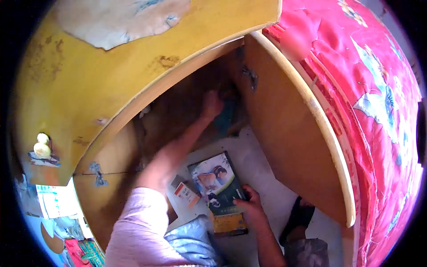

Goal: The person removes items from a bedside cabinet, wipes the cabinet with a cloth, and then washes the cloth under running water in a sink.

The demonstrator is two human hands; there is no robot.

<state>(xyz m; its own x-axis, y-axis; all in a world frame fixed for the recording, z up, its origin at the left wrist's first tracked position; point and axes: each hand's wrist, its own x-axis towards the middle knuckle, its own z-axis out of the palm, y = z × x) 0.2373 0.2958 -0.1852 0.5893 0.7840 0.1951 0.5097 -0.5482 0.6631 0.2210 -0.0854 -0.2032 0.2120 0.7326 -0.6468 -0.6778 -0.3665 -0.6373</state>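
Observation:
My left hand (213, 104) reaches deep into the dark inside of an open wooden cabinet (293, 133). Its fingers look curled, and shadow hides what is in them. Just below and right of it shows a teal thing (226, 116), too dim to name. My right hand (252, 204) grips the lower right edge of a flat dark printed box (227, 194) with a picture on its cover, thumb on the front. Beneath that box, an orange-yellow box (229, 223) sticks out. A small white and orange box (186, 194) lies to the left.
The cabinet's yellow top (147, 66) curves above my arms. An open door (302, 120) stands on the right, beside a pink printed cloth (342, 66). On the left are a second door (106, 178) and a knob (42, 146). A dark shoe (296, 220) rests on the floor.

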